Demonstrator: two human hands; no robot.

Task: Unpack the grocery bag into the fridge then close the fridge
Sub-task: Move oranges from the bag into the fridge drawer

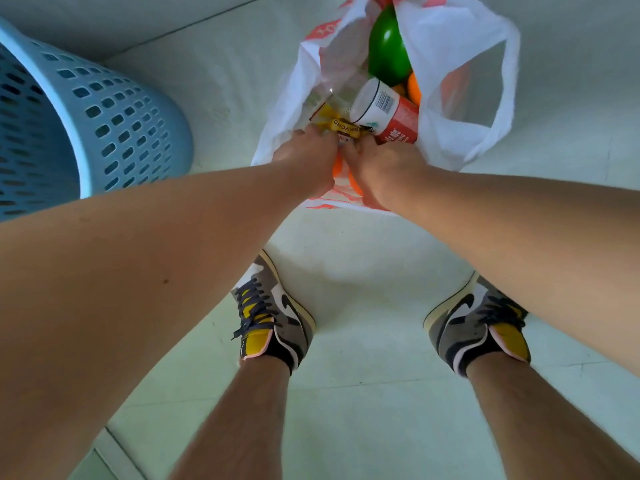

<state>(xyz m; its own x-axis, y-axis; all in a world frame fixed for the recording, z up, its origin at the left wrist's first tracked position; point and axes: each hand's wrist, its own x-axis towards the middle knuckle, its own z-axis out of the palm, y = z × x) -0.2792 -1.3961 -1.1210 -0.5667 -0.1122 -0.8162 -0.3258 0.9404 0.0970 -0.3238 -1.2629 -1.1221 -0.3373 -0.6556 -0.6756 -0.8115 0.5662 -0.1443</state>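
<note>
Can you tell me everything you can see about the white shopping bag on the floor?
The thin white plastic shopping bag with orange-red print sits crumpled on the pale tiled floor, its mouth open and one loop handle lying flat on the right. Inside show a glossy green rounded thing, a white-and-red tub with a barcode, a small yellow packet and something orange. The left hand and right hand both reach into its near edge at the packet.
</note>
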